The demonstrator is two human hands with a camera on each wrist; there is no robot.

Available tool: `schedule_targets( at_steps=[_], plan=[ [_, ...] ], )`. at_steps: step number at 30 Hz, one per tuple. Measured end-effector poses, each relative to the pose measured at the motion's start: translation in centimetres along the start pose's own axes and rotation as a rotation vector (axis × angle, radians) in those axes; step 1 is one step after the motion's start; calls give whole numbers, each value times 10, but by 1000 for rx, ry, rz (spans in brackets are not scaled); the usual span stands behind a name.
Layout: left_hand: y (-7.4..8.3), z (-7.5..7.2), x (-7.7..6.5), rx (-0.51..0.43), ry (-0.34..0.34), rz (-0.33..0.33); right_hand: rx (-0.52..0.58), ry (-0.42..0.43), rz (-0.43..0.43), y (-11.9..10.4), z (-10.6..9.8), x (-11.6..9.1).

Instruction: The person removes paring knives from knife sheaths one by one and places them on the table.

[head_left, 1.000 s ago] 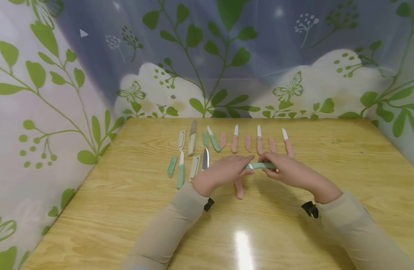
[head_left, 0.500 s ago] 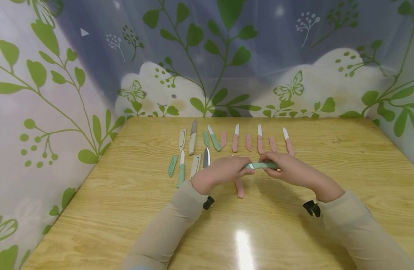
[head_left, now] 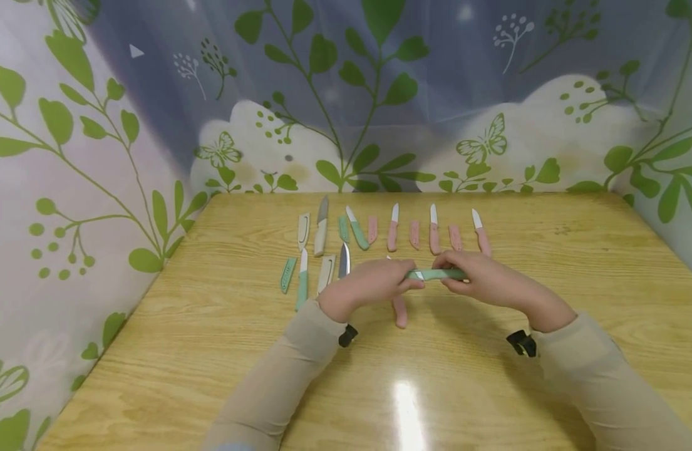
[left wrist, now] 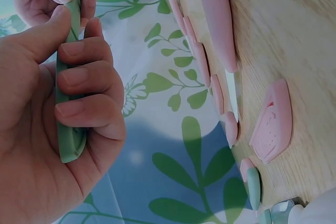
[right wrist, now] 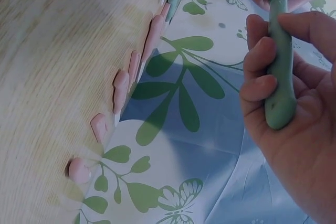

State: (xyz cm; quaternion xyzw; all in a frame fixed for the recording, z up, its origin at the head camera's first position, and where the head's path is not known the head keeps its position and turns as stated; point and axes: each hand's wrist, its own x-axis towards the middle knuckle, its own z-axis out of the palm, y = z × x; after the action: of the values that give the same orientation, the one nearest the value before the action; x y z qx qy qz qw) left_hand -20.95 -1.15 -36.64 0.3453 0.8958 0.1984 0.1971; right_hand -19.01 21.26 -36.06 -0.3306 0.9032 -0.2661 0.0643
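Note:
My left hand [head_left: 374, 280] grips a green knife sheath [left wrist: 67, 135], its fingers curled round it. The handle of a green paring knife [right wrist: 282, 72] is in my right hand [head_left: 483, 279], fingers wrapped about it. Handle and sheath lie end to end in one line above the table, with a small pale glint where they meet in the head view; the blade is otherwise hidden. Below my left hand lies a pink knife [head_left: 399, 313], partly covered by that hand. A pink sheath [left wrist: 274, 121] lies near it in the left wrist view.
Along the back of the wooden table [head_left: 210, 351] runs a row of knives and sheaths: cream knife [head_left: 320, 235], green knife [head_left: 359, 235], several pink knives. Left of my hands lie another green knife [head_left: 302, 285], its sheath [head_left: 288, 275], a cream sheath [head_left: 325, 274] and a bare steel blade [head_left: 344, 260].

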Motion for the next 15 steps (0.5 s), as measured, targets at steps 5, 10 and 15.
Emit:
schedule_targets(
  at_steps=[5,10,15],
  plan=[
    [0,0,0,27,9,5,2,0,-6,1,-1,0],
    [0,0,0,39,19,21,-15,24,-35,2,-1,-1],
    [0,0,-1,30,14,22,-32,50,-62,4,-1,-2]
  ],
)
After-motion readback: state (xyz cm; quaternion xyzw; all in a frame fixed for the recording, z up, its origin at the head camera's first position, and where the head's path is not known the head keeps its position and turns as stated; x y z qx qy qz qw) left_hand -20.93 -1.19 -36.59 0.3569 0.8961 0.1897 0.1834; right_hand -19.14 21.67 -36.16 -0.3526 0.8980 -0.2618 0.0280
